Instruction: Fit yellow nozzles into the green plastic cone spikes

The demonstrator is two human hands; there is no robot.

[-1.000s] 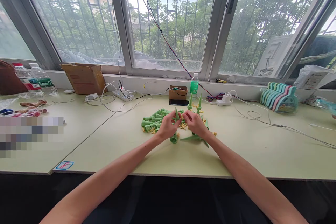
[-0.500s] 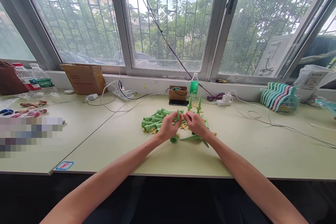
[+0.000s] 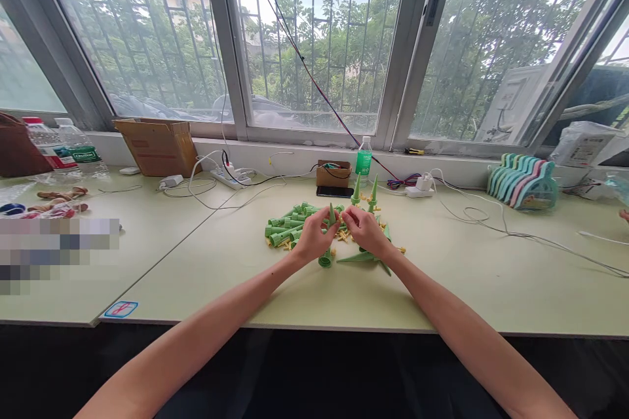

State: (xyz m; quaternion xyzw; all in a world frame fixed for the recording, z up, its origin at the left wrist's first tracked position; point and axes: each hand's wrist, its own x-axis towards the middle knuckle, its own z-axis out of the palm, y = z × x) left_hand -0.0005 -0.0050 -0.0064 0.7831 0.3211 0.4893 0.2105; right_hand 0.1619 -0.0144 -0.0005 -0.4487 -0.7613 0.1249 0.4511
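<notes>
My left hand [image 3: 313, 236] is closed around a green plastic watering spike [image 3: 332, 213], its pointed tip upward. Close beside it, my right hand [image 3: 364, 232] has thumb and fingers pinched together near the spike; whatever is between them is too small and covered to make out. Green hollow tubes [image 3: 281, 236] are heaped left of my hands, with small yellow valve pieces [image 3: 344, 236] scattered between and under them. Beyond my right hand, two green spikes [image 3: 373, 193] with yellow fittings stand upright. Another green spike [image 3: 356, 257] lies flat below it.
A black phone [image 3: 334, 192] lies before a small cardboard box [image 3: 333, 175], near a green-labelled bottle [image 3: 363, 157]. Cables and a power strip [image 3: 230, 177] run along the back. Pastel hangers [image 3: 523, 182] stand at right. A larger carton [image 3: 156, 149] and bottles [image 3: 86, 152] are at left.
My hands have shifted very slightly, with the right fingertips a little apart from the spike. The left hand keeps the spike upright, and the pile looks the same.
</notes>
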